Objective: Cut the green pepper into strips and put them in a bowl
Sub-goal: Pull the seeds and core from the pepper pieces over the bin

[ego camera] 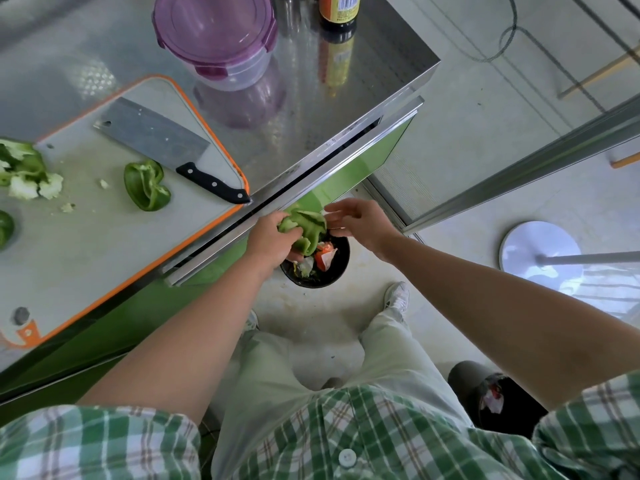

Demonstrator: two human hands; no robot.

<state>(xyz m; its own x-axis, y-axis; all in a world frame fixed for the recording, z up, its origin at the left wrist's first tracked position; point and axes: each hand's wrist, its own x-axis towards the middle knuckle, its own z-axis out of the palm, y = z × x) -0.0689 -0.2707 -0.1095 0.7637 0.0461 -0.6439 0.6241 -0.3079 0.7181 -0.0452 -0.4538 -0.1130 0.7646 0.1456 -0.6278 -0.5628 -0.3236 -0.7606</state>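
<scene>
My left hand (272,239) grips a green pepper half (306,226) out past the counter edge, above a small black bin (336,268) on the floor that holds scraps. My right hand (360,223) hovers beside the pepper with relaxed fingers, its fingertips near the pepper's right rim. Another green pepper piece (147,185) lies on the orange-rimmed cutting board (104,244). Pepper core and pith pieces (26,171) sit at the board's left edge. A cleaver (159,143) with a black handle lies flat on the board's far side.
A purple-lidded clear container (216,39) and a dark sauce bottle (339,12) stand on the steel counter (329,95) behind the board. Another dark bin (491,400) is on the floor by my right leg. A round metal stand base (536,251) is at the right.
</scene>
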